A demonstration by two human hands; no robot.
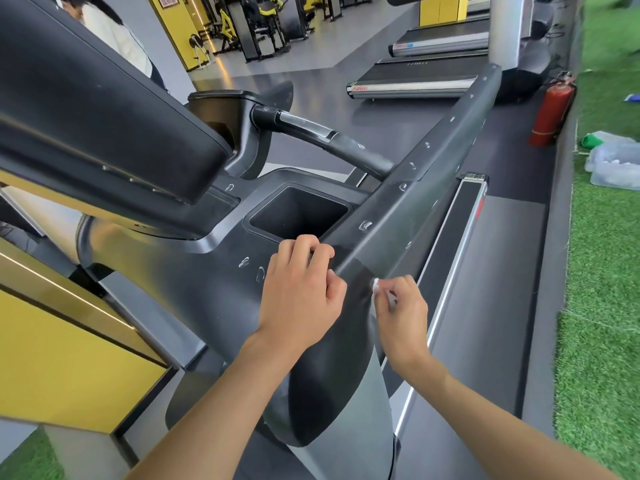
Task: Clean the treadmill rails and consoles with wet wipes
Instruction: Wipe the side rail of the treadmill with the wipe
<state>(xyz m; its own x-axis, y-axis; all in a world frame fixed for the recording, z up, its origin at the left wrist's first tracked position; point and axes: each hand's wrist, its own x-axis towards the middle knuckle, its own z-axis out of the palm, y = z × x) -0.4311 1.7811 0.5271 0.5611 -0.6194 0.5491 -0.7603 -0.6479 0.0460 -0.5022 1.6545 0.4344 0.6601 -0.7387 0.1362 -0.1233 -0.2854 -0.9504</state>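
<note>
A dark grey treadmill side rail [436, 161] runs from the lower middle up to the far right, dotted with white marks. The console [104, 126] hangs at upper left, with a square cup pocket [298, 213] below it. My right hand [401, 313] pinches a small crumpled white wet wipe [376, 284] against the near end of the rail. My left hand [301, 292] rests on the rail's base beside it, fingers curled; whether it holds anything is hidden.
A black curved handlebar [322, 136] joins the console to the rail. The belt deck [485, 306] lies to the right. A red fire extinguisher [550, 112], plastic bags [613, 161] on green turf, other treadmills [415, 81] and a person in white [110, 32] stand beyond.
</note>
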